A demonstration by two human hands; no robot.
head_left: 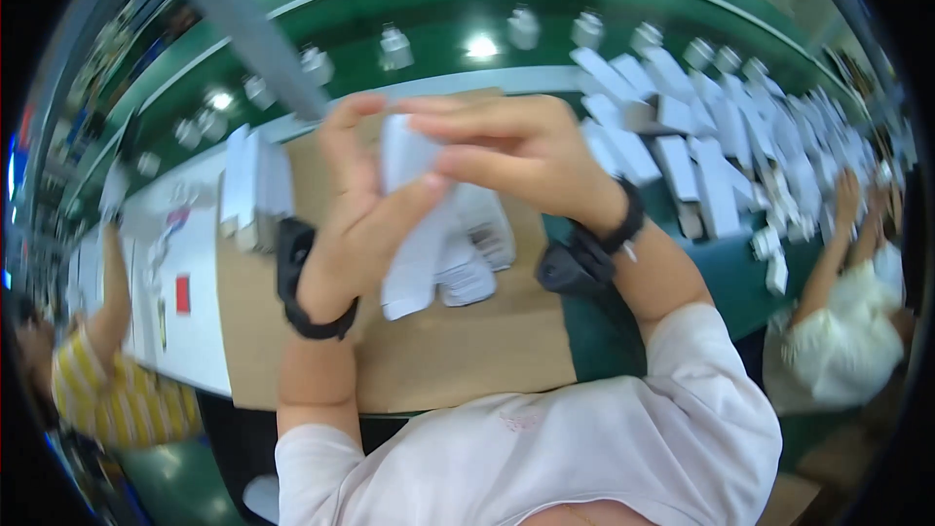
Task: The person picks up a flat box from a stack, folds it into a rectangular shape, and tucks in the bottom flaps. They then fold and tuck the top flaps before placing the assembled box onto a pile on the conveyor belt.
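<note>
Both hands are raised over the brown cardboard sheet (487, 351), at a slim white paper carton (405, 154). My left hand (362, 200) is curled round its left side, thumb across the front. From the right, my right hand (521, 151) pinches the carton's upper edge between thumb and fingers. A long white strip (411, 278) extends below the hands; whether it belongs to the held carton I cannot tell. Just to its right, partly hidden by the hands, lies a small stack of folded white papers (469, 278).
White cartons (255, 180) stand in a row at left. Many loose white cartons (719, 185) are heaped at right on the green table. Beyond, small white items sit spaced along a green conveyor (438, 34). A grey post (229, 10) rises at left. Co-workers sit on both sides.
</note>
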